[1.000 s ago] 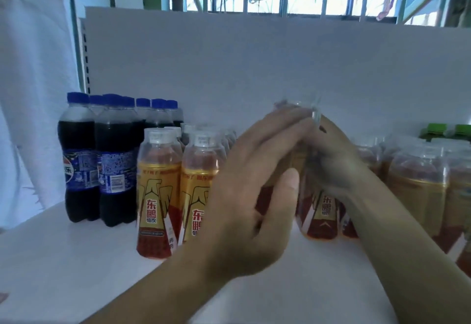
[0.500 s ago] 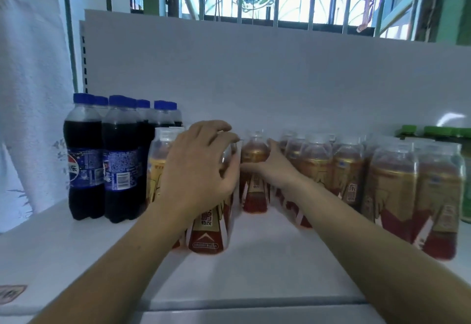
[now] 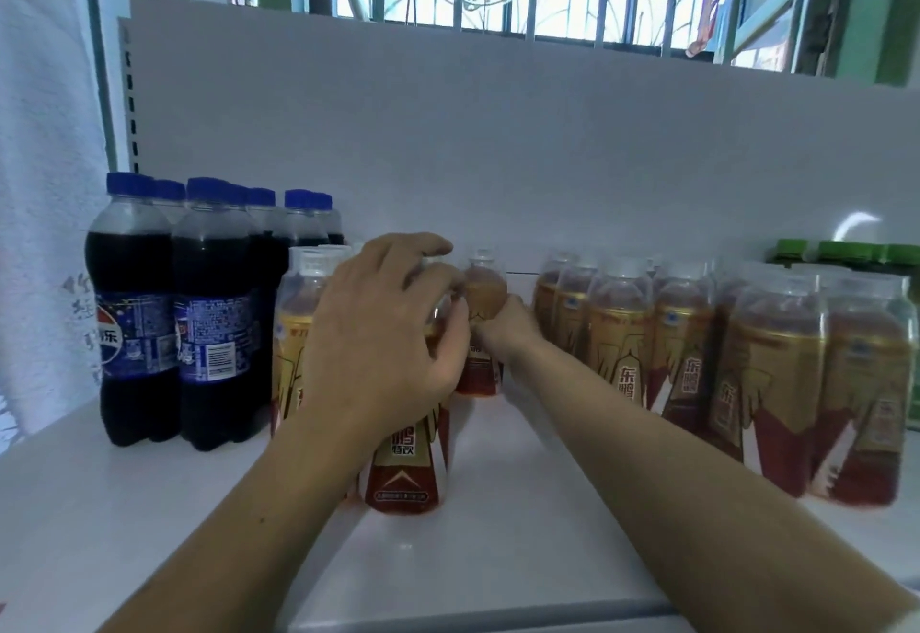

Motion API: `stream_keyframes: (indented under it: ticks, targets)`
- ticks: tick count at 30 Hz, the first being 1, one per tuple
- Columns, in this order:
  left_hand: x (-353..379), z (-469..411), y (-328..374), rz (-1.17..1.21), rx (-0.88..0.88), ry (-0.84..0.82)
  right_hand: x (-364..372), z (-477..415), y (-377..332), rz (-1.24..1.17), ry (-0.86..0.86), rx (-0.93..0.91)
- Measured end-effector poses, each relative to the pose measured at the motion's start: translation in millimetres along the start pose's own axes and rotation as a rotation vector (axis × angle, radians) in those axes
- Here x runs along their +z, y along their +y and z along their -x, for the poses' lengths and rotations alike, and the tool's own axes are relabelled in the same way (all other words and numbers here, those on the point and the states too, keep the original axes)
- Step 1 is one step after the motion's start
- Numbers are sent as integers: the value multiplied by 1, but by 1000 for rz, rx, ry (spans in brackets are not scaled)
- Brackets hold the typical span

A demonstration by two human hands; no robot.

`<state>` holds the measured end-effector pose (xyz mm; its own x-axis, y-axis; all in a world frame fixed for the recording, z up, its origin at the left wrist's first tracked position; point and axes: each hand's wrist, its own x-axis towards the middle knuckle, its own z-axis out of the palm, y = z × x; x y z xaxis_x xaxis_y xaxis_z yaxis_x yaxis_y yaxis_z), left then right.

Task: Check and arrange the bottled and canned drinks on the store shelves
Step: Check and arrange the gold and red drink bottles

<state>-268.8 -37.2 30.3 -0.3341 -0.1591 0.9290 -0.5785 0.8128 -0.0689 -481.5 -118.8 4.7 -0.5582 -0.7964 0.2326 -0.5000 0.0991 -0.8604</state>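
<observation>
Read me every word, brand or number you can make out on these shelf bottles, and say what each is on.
"东鹏": gold label of an energy drink bottle, right group.
"鹏特饮": front bottle under the left hand; top covered.
"乐": blue label of the leftmost cola bottle.
Too small: fine print and barcode on the second cola bottle.
Blurred: label of the rear bottle in the right hand; grey characters on the white cloth.

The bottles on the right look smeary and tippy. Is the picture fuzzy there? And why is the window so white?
In the head view the gold-label bottles at the right edge are blurred and lean outward, likely wide-lens stretch; the cola bottles look sharper; also in the head view, daylight washes out the barred window and leaves a glare patch on the white back panel.
</observation>
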Motion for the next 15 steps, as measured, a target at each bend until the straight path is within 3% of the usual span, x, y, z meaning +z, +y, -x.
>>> stream_keyframes:
  ticks: [8,13,15]
  targets:
    - [-2,1,1,-4,6,0,9,7,-8,17,113,32]
    - [-8,-1,3,11,-10,-55,3,25,-14,43,68,67]
    - [-9,-2,3,9,-17,-85,-5,35,-19,83,71,4]
